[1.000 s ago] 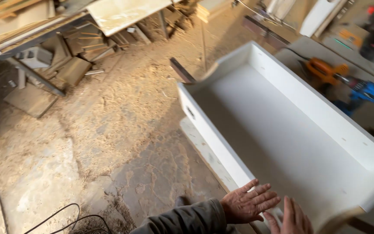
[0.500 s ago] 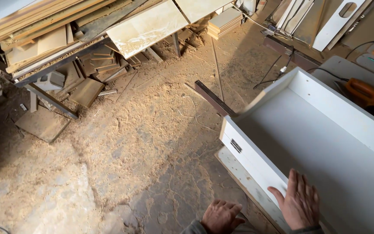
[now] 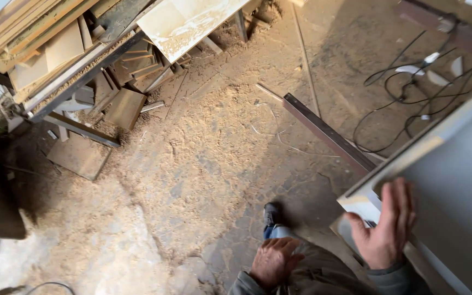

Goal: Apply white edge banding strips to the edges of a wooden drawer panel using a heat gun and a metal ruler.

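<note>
The large white box-shaped panel piece with a raised rim (image 3: 454, 180) fills the right edge of the frame, from the middle right down to the lower right corner, its near corner pointing toward the lower centre. The right hand (image 3: 384, 226) lies flat on that corner at the lower right, palm down, fingers (image 3: 397, 199) stretched out together and pointing up the frame, the thumb spread off to the left over the pale corner edge; it presses on the panel and does not clamp around it. The left hand (image 3: 273, 262) sits at the lower centre, apart from the white piece, fingers curled loosely against the person's grey-brown trouser leg (image 3: 323, 270); whether it grips the cloth I cannot tell. Just above it 1 dark shoe (image 3: 270, 214) stands on the floor.

A long dark metal bar (image 3: 329, 134) runs diagonally from the centre toward the white piece's corner. Black cables (image 3: 411, 93) loop across the upper right. The sawdust-covered floor (image 3: 192, 164) spreads over the middle of the frame. In the upper left, stacked wooden boards and offcuts (image 3: 45, 49) rest on and under a dark metal frame (image 3: 77, 125), with 1 pale glossy sheet (image 3: 187, 22) leaning at the upper centre.
</note>
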